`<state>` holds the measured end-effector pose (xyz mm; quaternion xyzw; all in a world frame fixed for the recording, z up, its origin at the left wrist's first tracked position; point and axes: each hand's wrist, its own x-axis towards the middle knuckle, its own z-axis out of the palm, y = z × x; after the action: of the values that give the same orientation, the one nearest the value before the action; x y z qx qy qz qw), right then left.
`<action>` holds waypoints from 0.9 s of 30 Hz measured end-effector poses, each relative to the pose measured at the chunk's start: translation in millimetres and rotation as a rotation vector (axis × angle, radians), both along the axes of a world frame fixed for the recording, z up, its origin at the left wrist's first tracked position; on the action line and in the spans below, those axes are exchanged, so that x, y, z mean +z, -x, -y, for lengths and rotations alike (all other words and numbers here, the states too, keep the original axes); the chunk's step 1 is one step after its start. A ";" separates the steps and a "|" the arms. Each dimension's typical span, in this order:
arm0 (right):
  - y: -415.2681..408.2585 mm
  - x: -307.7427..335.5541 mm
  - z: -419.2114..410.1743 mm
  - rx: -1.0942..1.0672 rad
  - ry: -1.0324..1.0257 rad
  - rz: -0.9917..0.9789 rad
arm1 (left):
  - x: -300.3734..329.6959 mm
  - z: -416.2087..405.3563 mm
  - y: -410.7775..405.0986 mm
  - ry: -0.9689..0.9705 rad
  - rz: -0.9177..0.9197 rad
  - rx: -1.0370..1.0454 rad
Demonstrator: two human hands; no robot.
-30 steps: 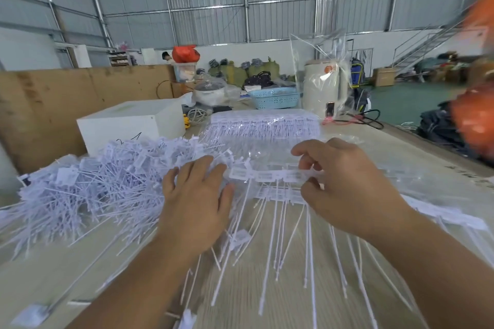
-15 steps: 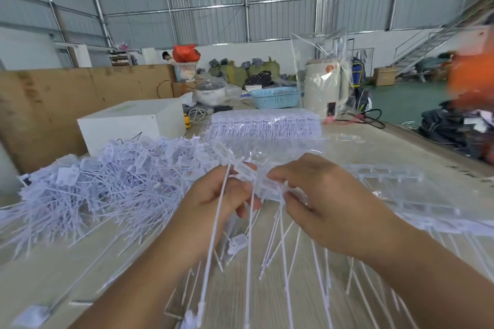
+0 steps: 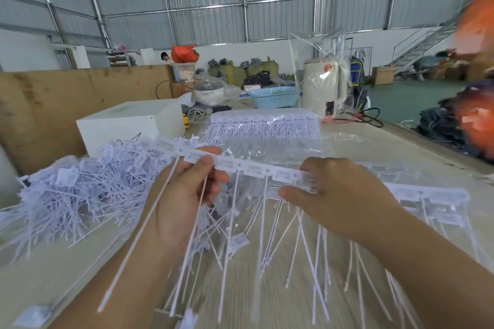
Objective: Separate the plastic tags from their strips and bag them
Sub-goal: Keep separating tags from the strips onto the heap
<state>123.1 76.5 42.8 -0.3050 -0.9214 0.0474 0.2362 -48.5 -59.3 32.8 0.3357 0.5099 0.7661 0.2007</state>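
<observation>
With the left hand pinching an end tag and the right hand gripping the tag strip at frame centre, a short twist close to the joint should snap it off cleanly.

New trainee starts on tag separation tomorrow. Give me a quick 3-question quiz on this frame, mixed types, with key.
1. True or false: both hands hold the same strip of tags.
2. The pile of loose tags lies on which side of the left hand?
A. its left
B. its right
C. under the blue basket
3. Fill in: the tails of the held strip hang ____ toward the table.

Key:
1. True. The right hand pinches it too.
2. A
3. down
</observation>
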 end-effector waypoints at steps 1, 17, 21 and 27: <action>0.4 -0.2 0.2 -0.028 -0.012 -0.003 | -1.3 0.1 -1.1 0.016 -0.073 0.043; 19.9 -12.1 35.6 0.112 -0.368 -0.017 | -23.7 -12.3 -35.0 0.340 -1.248 0.238; 18.5 -13.2 38.0 0.176 -0.354 -0.031 | -23.9 -15.5 -34.2 0.332 -1.219 0.234; 21.4 -14.3 41.6 0.218 -0.291 0.014 | -16.8 -15.0 -25.4 0.370 -1.188 0.259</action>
<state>101.7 35.0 28.5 -0.1663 -0.9477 -0.0635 0.2649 -23.1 -44.4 16.0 0.5990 0.6946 0.3665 -0.1560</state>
